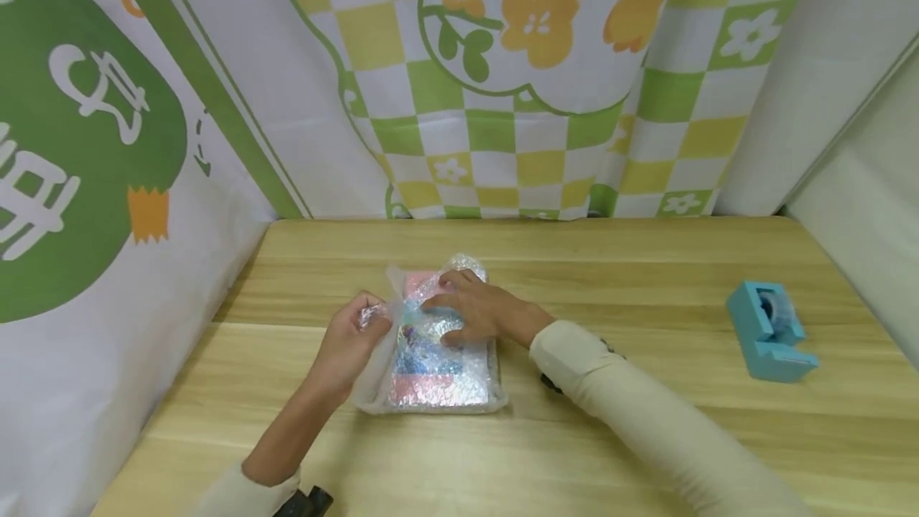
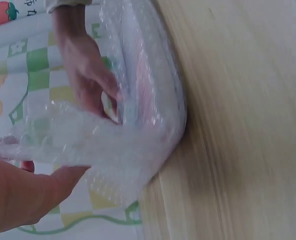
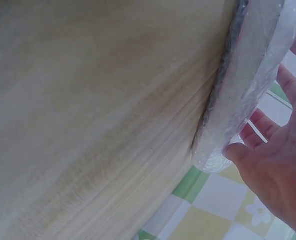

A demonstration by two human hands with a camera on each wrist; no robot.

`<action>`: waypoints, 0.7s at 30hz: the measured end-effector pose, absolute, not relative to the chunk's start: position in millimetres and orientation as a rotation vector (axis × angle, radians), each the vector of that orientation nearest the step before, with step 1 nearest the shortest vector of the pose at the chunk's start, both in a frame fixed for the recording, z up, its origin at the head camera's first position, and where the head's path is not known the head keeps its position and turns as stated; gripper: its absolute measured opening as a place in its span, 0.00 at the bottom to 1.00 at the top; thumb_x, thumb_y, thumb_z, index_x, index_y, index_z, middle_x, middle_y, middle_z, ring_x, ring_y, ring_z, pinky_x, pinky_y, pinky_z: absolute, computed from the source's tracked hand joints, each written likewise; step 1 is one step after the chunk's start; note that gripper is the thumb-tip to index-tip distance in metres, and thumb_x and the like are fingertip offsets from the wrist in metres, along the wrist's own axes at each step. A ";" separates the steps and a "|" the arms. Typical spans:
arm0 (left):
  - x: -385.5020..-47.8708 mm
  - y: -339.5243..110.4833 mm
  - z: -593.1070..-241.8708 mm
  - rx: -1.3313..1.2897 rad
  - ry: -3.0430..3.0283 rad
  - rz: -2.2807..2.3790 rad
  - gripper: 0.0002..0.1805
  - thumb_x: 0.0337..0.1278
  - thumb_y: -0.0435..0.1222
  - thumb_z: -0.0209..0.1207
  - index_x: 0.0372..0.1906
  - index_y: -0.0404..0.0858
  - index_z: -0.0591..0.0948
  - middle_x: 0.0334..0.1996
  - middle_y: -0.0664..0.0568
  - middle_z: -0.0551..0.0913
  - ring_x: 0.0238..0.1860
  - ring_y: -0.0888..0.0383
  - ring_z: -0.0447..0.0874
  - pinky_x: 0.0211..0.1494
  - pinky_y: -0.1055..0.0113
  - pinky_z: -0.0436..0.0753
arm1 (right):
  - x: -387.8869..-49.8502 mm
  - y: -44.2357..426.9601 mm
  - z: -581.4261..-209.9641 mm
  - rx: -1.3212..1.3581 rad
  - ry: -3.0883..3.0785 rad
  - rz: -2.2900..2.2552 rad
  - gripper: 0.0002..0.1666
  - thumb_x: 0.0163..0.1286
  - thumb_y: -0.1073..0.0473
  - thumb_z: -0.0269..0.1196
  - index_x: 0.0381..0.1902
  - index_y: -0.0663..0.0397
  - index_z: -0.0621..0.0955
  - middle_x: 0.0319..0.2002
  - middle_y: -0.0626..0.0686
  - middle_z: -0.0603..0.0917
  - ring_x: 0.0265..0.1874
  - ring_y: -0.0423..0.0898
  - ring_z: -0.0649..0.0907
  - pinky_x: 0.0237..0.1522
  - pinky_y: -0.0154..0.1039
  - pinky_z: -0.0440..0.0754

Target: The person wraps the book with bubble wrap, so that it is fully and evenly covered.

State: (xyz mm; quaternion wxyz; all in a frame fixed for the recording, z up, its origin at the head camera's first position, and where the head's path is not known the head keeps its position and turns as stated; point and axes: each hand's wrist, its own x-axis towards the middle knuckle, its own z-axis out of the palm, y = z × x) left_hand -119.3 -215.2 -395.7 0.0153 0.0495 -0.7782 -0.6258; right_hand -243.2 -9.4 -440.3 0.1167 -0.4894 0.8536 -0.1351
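Note:
A flat rectangular thing with a pink and blue printed face (image 1: 424, 357) lies on the table inside clear bubble wrap (image 1: 376, 377). Whether it is a book or a box I cannot tell. My left hand (image 1: 348, 347) pinches a loose edge of the wrap at the package's left side and holds it raised; in the left wrist view this flap of bubble wrap (image 2: 113, 150) stretches from the thumb and fingers to the package. My right hand (image 1: 477, 309), fingers spread, rests on the package's upper right part. In the right wrist view, the right hand's fingers (image 3: 283, 82) lie along the wrapped side.
A blue tape dispenser (image 1: 761, 337) with a roll of clear tape stands on the right part of the wooden table (image 1: 632, 262). Behind the table hangs a green, yellow and white checked cloth (image 1: 488, 150). More printed cloth (image 1: 208, 278) borders the left side.

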 end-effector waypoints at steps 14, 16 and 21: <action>-120.6 -181.9 -420.6 -0.039 -2.632 -1.831 0.06 0.63 0.29 0.57 0.43 0.34 0.78 0.63 0.43 0.76 0.72 0.40 0.61 0.70 0.35 0.57 | -241.3 -11.1 -443.2 -1.419 2.548 -0.430 0.39 0.65 0.43 0.69 0.70 0.49 0.73 0.70 0.59 0.64 0.69 0.56 0.63 0.59 0.53 0.77; -121.2 -183.2 -424.4 -0.097 -2.710 -1.786 0.06 0.65 0.32 0.58 0.45 0.37 0.79 0.62 0.45 0.77 0.70 0.40 0.63 0.69 0.35 0.60 | -241.4 -11.0 -443.3 -1.408 2.550 -0.452 0.39 0.64 0.44 0.70 0.69 0.50 0.73 0.69 0.58 0.65 0.69 0.56 0.63 0.61 0.52 0.74; -126.0 -189.0 -433.3 -0.485 -2.835 -1.523 0.10 0.73 0.39 0.55 0.50 0.40 0.81 0.55 0.47 0.81 0.62 0.43 0.74 0.63 0.40 0.70 | -243.4 -8.4 -444.4 -1.390 2.540 -0.502 0.42 0.61 0.43 0.73 0.68 0.51 0.71 0.67 0.54 0.68 0.68 0.53 0.64 0.68 0.48 0.67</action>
